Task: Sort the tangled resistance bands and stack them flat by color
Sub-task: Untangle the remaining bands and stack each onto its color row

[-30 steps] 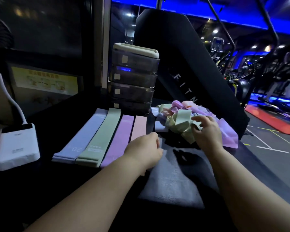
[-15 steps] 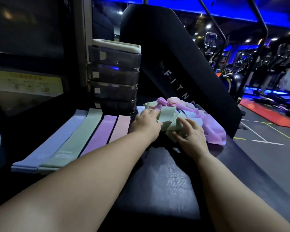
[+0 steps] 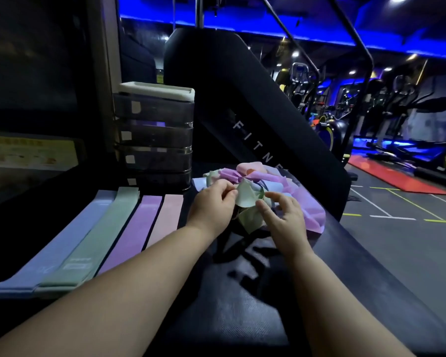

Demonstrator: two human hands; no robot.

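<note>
Two grips at one pale green band (image 3: 247, 198), at the near edge of the tangled pile (image 3: 245, 173). Left grip (image 3: 211, 206): pinching the band's upper left edge between thumb and forefinger, other fingers curled under. Right grip (image 3: 286, 222): thumb against the band's right edge, forefinger bent just above it, remaining fingers arched over the pile; cannot tell whether pinching or only touching. Band crumpled and partly lifted, lower end tucked among the pile's lilac, pink, pale blue and green loops, heaped toward the far right of the dark table (image 3: 229, 318). Left of the pile, flat and side by side on the table: blue band (image 3: 62, 243), green band (image 3: 98, 233), lilac band (image 3: 137, 228), pink band (image 3: 166, 220), each touching or just beside its neighbour. Behind those four, a stack of smoky drawers (image 3: 155, 135) with a pale lid. Behind the pile, a black padded slope (image 3: 242, 94) lettered FITNE. Far right, gym floor (image 3: 397, 240) with painted lines, a red mat (image 3: 397, 179) and exercise machines (image 3: 397, 112) under blue light
</note>
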